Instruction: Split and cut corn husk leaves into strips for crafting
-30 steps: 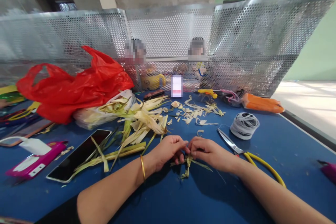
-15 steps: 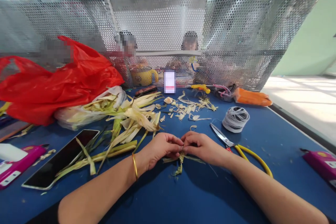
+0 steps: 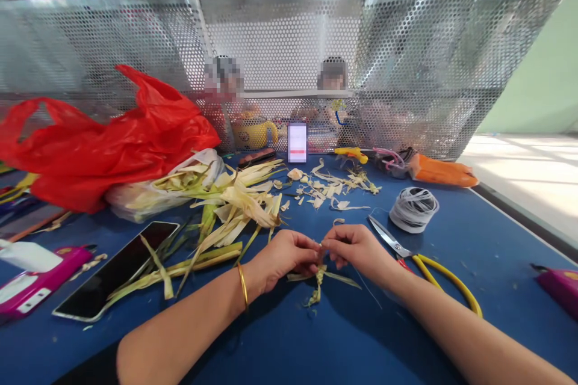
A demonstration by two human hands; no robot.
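My left hand [image 3: 284, 255] and my right hand [image 3: 356, 249] meet fingertip to fingertip over the blue table [image 3: 316, 343]. Both pinch a small braided piece of dried leaf strips [image 3: 318, 283], whose loose ends hang below my fingers and lie on the table. A gold bangle [image 3: 244, 286] sits on my left wrist. A pile of pale leaf strips [image 3: 235, 204] lies just behind my left hand. Yellow-handled scissors [image 3: 419, 255] lie right beside my right hand.
A coil of white cord [image 3: 413, 209] sits behind the scissors. A phone [image 3: 117, 269] and a pink case [image 3: 31, 286] lie at the left, a red plastic bag [image 3: 103, 144] behind them. Leaf scraps [image 3: 329, 189] lie in front of a perforated metal screen [image 3: 289, 54]. Two people sit beyond it.
My hands stay together on the braided piece, fingers shifting slightly. The view has shifted a little; nothing on the table has moved.
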